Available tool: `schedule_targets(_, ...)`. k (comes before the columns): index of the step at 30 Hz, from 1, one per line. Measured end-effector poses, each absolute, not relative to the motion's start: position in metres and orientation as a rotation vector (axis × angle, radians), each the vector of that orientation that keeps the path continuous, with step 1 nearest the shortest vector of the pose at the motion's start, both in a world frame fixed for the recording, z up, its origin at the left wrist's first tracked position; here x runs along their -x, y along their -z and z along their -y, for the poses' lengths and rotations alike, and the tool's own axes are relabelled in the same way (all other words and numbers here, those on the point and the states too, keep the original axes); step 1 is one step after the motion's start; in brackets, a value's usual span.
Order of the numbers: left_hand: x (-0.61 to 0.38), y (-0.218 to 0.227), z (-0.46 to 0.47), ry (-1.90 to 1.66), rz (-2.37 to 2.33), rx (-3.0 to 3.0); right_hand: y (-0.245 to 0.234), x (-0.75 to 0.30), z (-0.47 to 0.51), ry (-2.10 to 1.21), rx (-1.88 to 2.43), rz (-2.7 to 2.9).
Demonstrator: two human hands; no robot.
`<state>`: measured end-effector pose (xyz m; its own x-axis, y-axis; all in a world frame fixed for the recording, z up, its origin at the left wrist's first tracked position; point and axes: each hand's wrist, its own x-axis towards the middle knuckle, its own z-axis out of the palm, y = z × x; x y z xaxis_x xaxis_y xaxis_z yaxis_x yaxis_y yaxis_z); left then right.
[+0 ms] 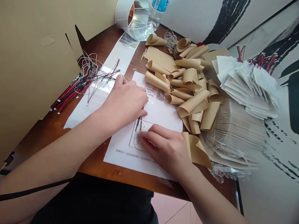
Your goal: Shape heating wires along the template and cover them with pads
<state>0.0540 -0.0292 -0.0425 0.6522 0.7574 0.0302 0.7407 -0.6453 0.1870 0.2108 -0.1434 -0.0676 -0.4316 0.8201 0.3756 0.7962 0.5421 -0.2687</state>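
Note:
A printed paper sheet [121,152] with a rectangular outline lies in front of me on the table. A thin wire lead [140,123] with red, black and pale strands rests over the outline. My left hand [127,101] is closed low over the sheet's upper part, with the lead running out from under its thumb; most of its fingertips are hidden. Thumb and index finger of my right hand [164,147] are pinched together at the lead's lower part, over the outline. The pale strand curves in a loop beside those fingertips.
Left lies a bundle of red-and-black wire leads [72,90]. A label roll [127,18] and a bottle [158,11] stand behind. Curled brown paper pieces [191,102] crowd the right, beside stacked white sheets [243,133] and white packets with wires [249,84]. A cardboard panel [35,62] borders the left.

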Motion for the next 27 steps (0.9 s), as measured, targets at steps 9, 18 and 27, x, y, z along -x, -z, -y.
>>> schedule_targets(9, -0.054, 0.044, 0.027, -0.143, -1.230, -2.664, 0.059, -0.215, 0.142, -0.016, 1.291, 2.385)
schedule_targets(18, -0.052, 0.040, 0.027, -0.102, -1.215, -2.662, 0.058, -0.213, 0.144, 0.097, 1.288, 2.353)
schedule_targets(27, -0.051, 0.042, 0.026, -0.075, -1.205, -2.677, 0.063, -0.212, 0.142, 0.022, 1.255, 2.408)
